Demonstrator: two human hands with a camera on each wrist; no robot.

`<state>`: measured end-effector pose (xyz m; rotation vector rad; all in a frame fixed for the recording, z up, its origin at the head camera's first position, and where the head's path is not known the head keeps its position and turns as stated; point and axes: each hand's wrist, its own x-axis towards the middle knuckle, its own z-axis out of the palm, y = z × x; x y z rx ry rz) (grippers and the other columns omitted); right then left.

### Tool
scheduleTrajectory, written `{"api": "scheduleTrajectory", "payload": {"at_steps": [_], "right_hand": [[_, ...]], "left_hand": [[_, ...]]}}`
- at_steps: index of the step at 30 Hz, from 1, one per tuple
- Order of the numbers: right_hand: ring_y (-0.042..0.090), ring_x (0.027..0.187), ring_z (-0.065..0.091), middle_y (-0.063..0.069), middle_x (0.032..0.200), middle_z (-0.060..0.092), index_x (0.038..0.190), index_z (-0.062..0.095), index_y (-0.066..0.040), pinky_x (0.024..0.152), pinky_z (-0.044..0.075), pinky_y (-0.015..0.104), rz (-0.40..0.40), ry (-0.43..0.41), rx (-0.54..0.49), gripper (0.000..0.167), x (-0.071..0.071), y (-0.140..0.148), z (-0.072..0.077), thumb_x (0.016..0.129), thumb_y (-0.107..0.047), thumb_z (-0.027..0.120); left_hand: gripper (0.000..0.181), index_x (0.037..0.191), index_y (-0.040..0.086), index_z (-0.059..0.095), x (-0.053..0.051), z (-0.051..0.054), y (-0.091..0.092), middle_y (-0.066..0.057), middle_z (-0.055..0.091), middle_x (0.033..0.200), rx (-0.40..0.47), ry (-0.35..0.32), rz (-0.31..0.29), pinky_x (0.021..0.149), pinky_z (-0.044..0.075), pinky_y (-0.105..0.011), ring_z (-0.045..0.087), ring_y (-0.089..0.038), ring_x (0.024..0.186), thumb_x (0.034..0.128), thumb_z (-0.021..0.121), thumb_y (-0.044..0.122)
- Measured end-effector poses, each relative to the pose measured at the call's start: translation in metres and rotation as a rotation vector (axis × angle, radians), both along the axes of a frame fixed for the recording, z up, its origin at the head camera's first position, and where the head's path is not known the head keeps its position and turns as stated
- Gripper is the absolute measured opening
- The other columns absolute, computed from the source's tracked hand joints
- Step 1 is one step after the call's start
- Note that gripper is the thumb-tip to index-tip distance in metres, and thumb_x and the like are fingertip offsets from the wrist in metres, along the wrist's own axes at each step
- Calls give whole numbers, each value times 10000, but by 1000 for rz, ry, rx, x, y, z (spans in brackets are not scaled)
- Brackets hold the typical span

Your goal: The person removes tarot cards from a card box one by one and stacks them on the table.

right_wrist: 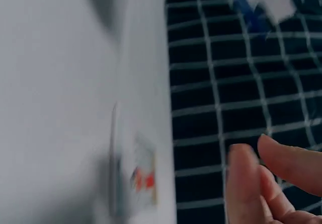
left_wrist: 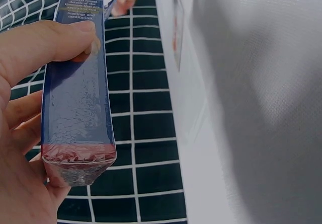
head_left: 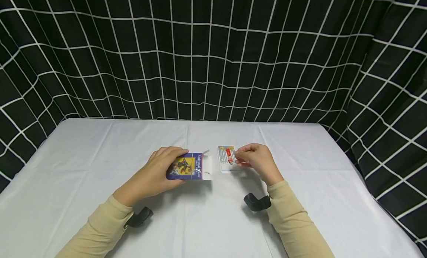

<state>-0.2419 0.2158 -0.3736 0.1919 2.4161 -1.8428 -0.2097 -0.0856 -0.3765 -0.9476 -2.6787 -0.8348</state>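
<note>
My left hand (head_left: 160, 169) grips a blue tarot card box (head_left: 183, 166) above the table, thumb along one narrow side. The lettering reads Universal Waite, and the white flap (head_left: 207, 167) stands open toward the right. Clear wrap looks crinkled over the box's end (left_wrist: 80, 158). On the table to its right lies a white-bordered card (head_left: 224, 163) with small print and a red picture. My right hand (head_left: 258, 159) hovers by the card's right edge, fingers bent. In the right wrist view, thumb and finger show a narrow gap and the card (right_wrist: 146, 178) sits apart from them.
A white cloth (head_left: 186, 221) covers the table. Black curtains with a white grid (head_left: 207, 58) rise behind it and at both sides. Dark curved pieces (head_left: 257, 202) stick out from both wrists, low over the cloth.
</note>
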Motion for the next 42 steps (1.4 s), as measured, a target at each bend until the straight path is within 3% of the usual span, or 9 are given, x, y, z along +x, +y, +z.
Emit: {"api": "scheduleTrajectory", "payload": {"at_steps": [7,13,17,22,34,42], "right_hand": [[98,734,716,40,848,716,1095,625,156,736,606,274,37,137,-130,288,15,-25,13,870,-8,698],[108,790,727,207,1092,716,1098,663,137,777,605,302,65,126,-110,282,25,-39,16,868,-20,704],[101,805,723,220,1159,683,1069,687,124,784,606,312,82,113,-114,262,31,-48,16,857,-26,719],[89,790,712,147,1113,663,1028,711,93,774,606,308,76,121,-123,245,36,-56,16,829,-43,750],[107,721,732,113,928,760,966,744,29,745,601,284,62,126,-56,250,37,-63,8,789,-130,819],[106,666,719,129,859,756,932,732,49,699,602,279,28,142,-22,216,38,-66,6,788,-94,804]], "left_hand": [[733,1398,72,518,0,0,1,-109,561,1399,4,-4,-3,1091,364,-548,494,-307,1277,757,848,203],[716,1399,77,517,-1,-2,1,-94,565,1394,3,4,-15,1085,364,-551,493,-297,1275,770,835,201],[718,1400,82,518,0,-2,2,-93,564,1395,2,2,-14,1087,363,-545,489,-294,1282,770,837,213],[735,1402,76,514,2,1,3,-96,561,1401,7,-6,-21,1103,353,-535,480,-290,1291,762,844,222],[716,1391,76,522,3,-2,6,-104,568,1393,26,4,-41,1099,366,-529,493,-300,1286,759,842,185],[717,1394,77,521,3,-3,7,-93,568,1391,35,2,-50,1091,369,-524,493,-285,1282,762,840,189]]}}
